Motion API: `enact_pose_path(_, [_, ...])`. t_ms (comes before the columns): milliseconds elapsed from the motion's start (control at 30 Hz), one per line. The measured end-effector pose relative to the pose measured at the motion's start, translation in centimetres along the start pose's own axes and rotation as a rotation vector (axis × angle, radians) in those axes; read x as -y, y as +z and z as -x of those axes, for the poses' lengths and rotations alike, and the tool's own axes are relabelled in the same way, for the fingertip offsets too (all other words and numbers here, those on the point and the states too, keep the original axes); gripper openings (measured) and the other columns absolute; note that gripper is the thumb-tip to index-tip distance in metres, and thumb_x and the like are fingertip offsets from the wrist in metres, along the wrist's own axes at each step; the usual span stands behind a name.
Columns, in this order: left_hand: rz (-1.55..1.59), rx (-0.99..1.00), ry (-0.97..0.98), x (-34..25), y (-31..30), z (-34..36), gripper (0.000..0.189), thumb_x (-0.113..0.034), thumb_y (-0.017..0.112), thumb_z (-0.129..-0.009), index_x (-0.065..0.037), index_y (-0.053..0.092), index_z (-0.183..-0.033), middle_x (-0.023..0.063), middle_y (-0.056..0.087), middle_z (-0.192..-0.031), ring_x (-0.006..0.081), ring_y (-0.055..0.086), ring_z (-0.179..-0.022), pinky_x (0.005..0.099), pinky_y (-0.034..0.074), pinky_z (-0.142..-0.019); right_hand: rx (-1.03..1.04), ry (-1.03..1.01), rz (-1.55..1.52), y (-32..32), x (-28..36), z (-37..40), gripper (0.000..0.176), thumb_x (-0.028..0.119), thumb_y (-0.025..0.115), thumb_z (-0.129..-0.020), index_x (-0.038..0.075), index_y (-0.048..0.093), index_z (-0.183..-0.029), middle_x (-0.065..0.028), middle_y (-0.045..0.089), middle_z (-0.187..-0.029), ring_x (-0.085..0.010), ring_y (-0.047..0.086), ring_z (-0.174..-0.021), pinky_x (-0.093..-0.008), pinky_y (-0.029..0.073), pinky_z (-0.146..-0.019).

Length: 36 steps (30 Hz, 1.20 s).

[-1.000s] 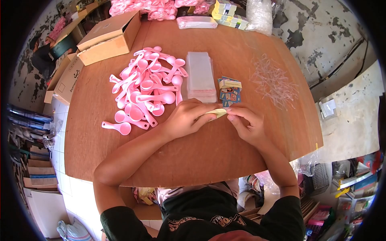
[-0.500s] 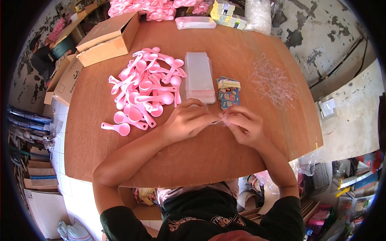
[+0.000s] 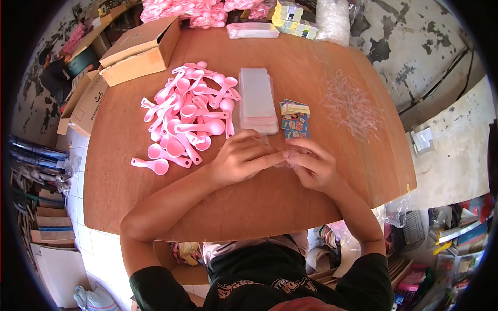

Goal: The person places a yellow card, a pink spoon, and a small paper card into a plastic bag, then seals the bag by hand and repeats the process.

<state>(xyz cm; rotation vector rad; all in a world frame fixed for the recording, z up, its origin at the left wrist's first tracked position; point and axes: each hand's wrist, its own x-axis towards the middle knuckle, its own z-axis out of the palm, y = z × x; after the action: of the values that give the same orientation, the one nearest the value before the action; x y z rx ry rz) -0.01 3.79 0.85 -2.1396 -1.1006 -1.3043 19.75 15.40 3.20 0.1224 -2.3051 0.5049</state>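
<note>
My left hand (image 3: 245, 158) and my right hand (image 3: 313, 164) meet over the near middle of the table. Both pinch a small clear plastic bag (image 3: 282, 164), mostly hidden by the fingers. Just beyond my left hand lies a stack of clear plastic bags (image 3: 257, 98). Blue printed cards (image 3: 295, 126) sit past my right hand, with a small bundle of pale yellow slips (image 3: 295, 108) on top. To the left spreads a heap of pink plastic spoons (image 3: 189, 111), one spoon (image 3: 151, 165) at its near edge.
Thin clear plastic strips (image 3: 353, 106) lie tangled at the right. A cardboard box (image 3: 140, 52) stands back left. Along the far edge are pink wrapped bundles (image 3: 207, 13), a clear packet (image 3: 252, 30), yellow-and-white stacks (image 3: 294, 20) and a clear plastic roll (image 3: 333, 20). Another person (image 3: 54, 78) is far left.
The fingers of both hands have shifted slightly on the plastic bag, and my left fingertips now reach against my right ones. The things on the table stay where they were.
</note>
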Motion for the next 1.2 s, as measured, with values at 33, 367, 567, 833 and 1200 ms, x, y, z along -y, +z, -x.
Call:
enact_pose_path(33, [0.004,0.007,0.006,0.0,0.1,0.1,0.03,-0.01,0.07,-0.078,-0.015,0.068,-0.107,-0.002,0.069,-0.087,0.0126,0.065,-0.075,0.0329,0.049,-0.077,-0.005,-0.011,0.02,0.0,0.0,0.0,0.033,-0.01,0.068,-0.073,0.008,0.07,-0.101,-0.0135,0.061,-0.115,-0.019,0.068,-0.076,-0.0271,0.056,-0.062])
enact_pose_path(367, [-0.055,0.016,0.064,-0.2,-0.2,0.0,0.029,-0.013,0.069,-0.078,-0.014,0.068,-0.108,-0.0027,0.068,-0.083,0.0107,0.063,-0.073,0.0322,0.048,-0.081,0.026,-0.047,0.019,0.5,0.0,-0.2,0.025,-0.007,0.069,-0.072,0.004,0.067,-0.094,-0.0157,0.063,-0.113,-0.0195,0.068,-0.073,-0.0284,0.056,-0.061])
enact_pose_path(567, [-0.065,0.004,0.048,-0.3,-0.1,-0.1,0.031,-0.014,0.069,-0.078,-0.015,0.068,-0.109,-0.0033,0.067,-0.083,0.0098,0.063,-0.074,0.0324,0.046,-0.084,0.03,-0.053,0.056,0.3,0.2,-0.5,0.026,-0.005,0.071,-0.071,0.005,0.067,-0.095,-0.014,0.063,-0.113,-0.0186,0.068,-0.071,-0.0283,0.055,-0.059])
enact_pose_path(833, [-0.162,0.017,0.085,-0.7,-0.1,-0.2,0.027,-0.016,0.07,-0.077,-0.018,0.069,-0.104,-0.0018,0.068,-0.096,0.0103,0.064,-0.079,0.0332,0.044,-0.089,0.069,-0.045,0.052,0.3,0.5,-0.7,0.02,-0.003,0.071,-0.071,0.004,0.066,-0.09,-0.0155,0.062,-0.117,-0.0216,0.068,-0.078,-0.03,0.056,-0.061])
enact_pose_path(1200, [-0.207,0.083,0.251,-1.5,-0.2,-0.4,0.028,-0.016,0.07,-0.077,-0.02,0.068,-0.104,0.0042,0.067,-0.112,0.0163,0.066,-0.094,0.0381,0.046,-0.093,0.236,0.072,0.095,1.1,1.3,-0.4,0.014,0.002,0.069,-0.073,0.0,0.064,-0.086,-0.0166,0.055,-0.128,-0.029,0.068,-0.089,-0.0375,0.057,-0.07])
